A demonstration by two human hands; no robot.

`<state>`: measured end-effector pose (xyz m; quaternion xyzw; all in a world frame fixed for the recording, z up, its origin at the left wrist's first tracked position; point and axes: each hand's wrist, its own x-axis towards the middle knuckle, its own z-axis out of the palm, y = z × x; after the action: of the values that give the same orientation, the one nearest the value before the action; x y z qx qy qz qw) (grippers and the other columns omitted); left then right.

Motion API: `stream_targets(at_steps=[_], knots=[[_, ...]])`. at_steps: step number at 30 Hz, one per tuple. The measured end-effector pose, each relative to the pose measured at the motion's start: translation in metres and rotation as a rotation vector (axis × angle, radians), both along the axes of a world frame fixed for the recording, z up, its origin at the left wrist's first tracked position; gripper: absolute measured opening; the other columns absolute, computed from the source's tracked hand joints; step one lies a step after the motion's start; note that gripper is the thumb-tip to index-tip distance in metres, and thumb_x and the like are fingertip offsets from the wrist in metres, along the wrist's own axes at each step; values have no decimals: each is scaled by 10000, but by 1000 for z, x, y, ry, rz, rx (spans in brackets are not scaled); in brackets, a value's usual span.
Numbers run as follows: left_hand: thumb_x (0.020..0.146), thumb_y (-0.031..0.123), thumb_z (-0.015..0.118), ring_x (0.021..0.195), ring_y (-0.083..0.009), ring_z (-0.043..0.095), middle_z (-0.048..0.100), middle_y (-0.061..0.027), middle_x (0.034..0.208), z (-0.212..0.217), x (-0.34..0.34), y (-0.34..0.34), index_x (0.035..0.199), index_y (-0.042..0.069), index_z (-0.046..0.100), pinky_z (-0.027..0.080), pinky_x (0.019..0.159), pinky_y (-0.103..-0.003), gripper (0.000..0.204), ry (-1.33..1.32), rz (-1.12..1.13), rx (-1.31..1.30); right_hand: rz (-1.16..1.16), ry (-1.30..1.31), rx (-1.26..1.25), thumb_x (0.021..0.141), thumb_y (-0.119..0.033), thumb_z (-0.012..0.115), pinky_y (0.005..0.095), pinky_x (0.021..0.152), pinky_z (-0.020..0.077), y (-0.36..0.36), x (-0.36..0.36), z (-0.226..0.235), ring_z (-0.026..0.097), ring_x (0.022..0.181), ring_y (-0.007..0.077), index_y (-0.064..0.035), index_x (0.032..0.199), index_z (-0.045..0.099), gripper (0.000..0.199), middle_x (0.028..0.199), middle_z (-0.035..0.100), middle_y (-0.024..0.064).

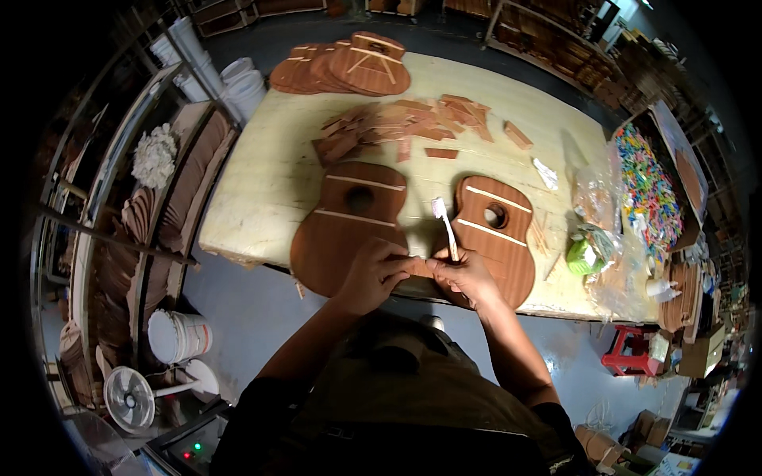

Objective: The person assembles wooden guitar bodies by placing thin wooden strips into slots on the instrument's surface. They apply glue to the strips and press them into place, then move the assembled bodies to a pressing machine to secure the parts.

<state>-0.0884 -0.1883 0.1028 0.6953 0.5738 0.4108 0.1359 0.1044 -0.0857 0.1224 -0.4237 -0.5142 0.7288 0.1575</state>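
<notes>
My left hand (373, 278) pinches one end of a small thin wooden piece (417, 270) above the table's near edge. The fingers of my right hand (468, 278) close at its other end, and the same hand grips a white toothbrush (446, 222), bristles up. Under and beside my left hand lies a brown guitar-shaped board (317, 246) with a round hole and two pale braces. A second, smaller-looking board (516, 266) of the same kind lies by my right hand, which partly covers it.
Loose thin wooden pieces (397, 123) are heaped beyond the boards. Several braced guitar boards (357, 71) are stacked at the far left of the pale table (254, 174). Colourful small items (647, 190) fill a box at right, near a green bag (586, 256). A red stool (627, 353) stands below.
</notes>
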Motion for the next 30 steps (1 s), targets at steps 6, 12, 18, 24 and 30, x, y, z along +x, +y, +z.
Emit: stream_targets(at_steps=[6, 12, 18, 24, 30], knots=[[782, -4, 648, 1029, -247, 573, 633, -86, 1078, -58, -61, -51, 1041, 99, 723, 470, 870, -359, 289, -421, 67, -90, 212, -53, -26, 838, -116, 717, 188, 441, 322, -19, -60, -41, 470, 519, 39, -3, 892, 654, 139, 671, 591, 16], [802, 7, 596, 1084, -333, 554, 601, -118, 1144, -52, -90, -70, 1075, 80, 671, 451, 936, -415, 292, -1, 473, 10, 107, -196, 211, 803, -79, 723, 275, 578, 458, -6, -116, -84, 562, 588, 121, 22, 769, 657, 125, 649, 632, 55], [788, 66, 675, 1206, -360, 481, 523, -110, 1277, -67, -76, -58, 1174, 100, 622, 431, 992, -443, 390, 222, 257, 59, 104, -332, 340, 774, -93, 737, 283, 565, 466, -1, -132, -87, 586, 577, 133, 7, 773, 677, 117, 636, 637, 72], [815, 123, 672, 1244, -395, 443, 494, -151, 1306, -84, -74, -59, 1172, 56, 612, 416, 1009, -458, 369, 234, 287, 12, 159, -488, 664, 759, -187, 755, 317, 589, 497, -11, -133, -91, 625, 578, 173, -7, 842, 690, 209, 646, 655, 113], [832, 151, 639, 1258, -399, 428, 493, -179, 1295, -94, -71, -54, 1170, 42, 596, 394, 1028, -474, 358, 318, 287, -1, 177, -468, 673, 771, -240, 715, 417, 723, 510, -11, -126, -77, 656, 804, 348, -33, 893, 685, 242, 848, 678, 184]])
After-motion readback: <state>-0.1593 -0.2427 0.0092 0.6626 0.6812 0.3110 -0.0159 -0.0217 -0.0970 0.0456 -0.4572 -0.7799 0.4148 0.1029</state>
